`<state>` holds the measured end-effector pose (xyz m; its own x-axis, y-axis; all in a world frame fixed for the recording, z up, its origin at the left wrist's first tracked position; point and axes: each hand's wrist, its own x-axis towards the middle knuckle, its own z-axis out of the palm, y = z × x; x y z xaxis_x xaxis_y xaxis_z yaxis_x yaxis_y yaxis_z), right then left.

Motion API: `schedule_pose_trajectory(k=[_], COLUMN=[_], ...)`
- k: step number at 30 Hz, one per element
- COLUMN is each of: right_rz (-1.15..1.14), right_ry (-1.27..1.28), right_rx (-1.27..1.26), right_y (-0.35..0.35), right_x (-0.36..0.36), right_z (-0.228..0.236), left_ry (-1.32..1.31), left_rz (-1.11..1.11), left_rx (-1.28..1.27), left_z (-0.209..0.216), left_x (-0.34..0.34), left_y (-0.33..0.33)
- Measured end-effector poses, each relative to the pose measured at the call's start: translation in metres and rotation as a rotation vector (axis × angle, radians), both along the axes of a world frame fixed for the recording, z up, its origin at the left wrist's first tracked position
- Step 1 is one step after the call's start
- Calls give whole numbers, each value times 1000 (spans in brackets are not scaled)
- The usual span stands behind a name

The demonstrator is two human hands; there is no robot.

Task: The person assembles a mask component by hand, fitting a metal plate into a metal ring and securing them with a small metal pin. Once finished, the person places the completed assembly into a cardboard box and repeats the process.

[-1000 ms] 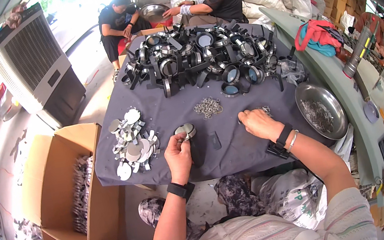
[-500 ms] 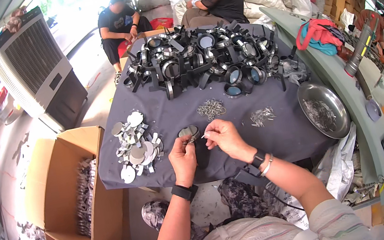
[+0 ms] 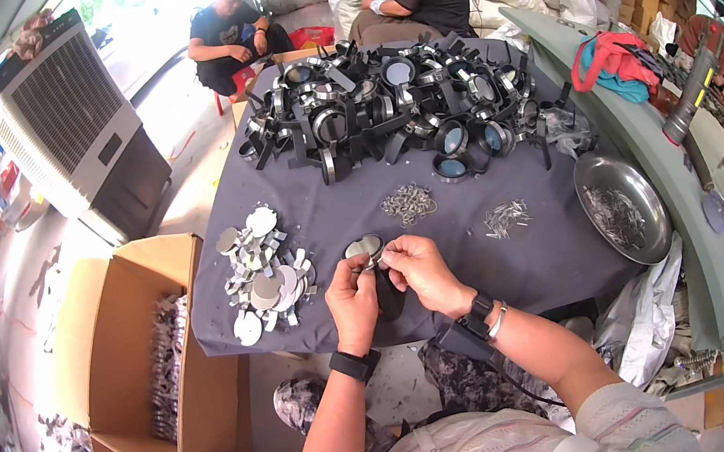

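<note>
My left hand [image 3: 355, 307] is closed on the near edge of a round metal-rimmed part with a black handle [image 3: 364, 247], held just above the table. The handle hangs down toward me between my hands. At the part's right rim my right hand [image 3: 424, 268] pinches with thumb and forefinger; whatever lies between the fingertips is too small to make out. Beyond my hands is a small heap of metal rings or nuts [image 3: 409, 204]. To its right lies a scatter of thin metal pins [image 3: 507, 219]. Flat grey discs with tabs [image 3: 265, 285] are heaped on the left.
A large pile of black-handled round parts [image 3: 391, 108] covers the table's far side. A steel bowl of pins [image 3: 622, 208] sits at the right edge. Left are cardboard boxes [image 3: 198, 384] and an air cooler [image 3: 77, 129]. Two people [image 3: 232, 33] sit beyond the table.
My right hand has closed in on the metal-rimmed part, its fingertips now at the rim; before, they were slightly apart from it with a small pale tip showing. The whole view has shifted slightly.
</note>
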<state>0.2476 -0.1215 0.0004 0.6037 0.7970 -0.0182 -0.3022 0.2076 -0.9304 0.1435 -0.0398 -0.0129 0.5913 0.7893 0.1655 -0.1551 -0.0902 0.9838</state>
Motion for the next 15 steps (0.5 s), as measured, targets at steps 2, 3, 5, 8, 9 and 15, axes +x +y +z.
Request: schedule_pose_trajectory(k=[2, 3, 5, 8, 9, 15], right_rz=[11, 13, 71, 81, 82, 162], right_ry=[8, 9, -73, -43, -42, -184], right_rx=[-63, -63, -178, -195, -197, -283], right_y=[0, 0, -2, -3, -2, 3], right_x=[3, 5, 7, 6, 6, 10], right_z=[3, 4, 8, 12, 14, 20], left_ry=[3, 3, -15, -35, -36, -70], left_rz=[-6, -12, -4, 18, 33, 53], left_rx=[-20, -39, -20, 3, 7, 65], left_z=[5, 6, 2, 0, 0, -11], left_x=[-1, -2, 0, 2, 1, 4], left_y=[-1, -1, -1, -1, -2, 4])
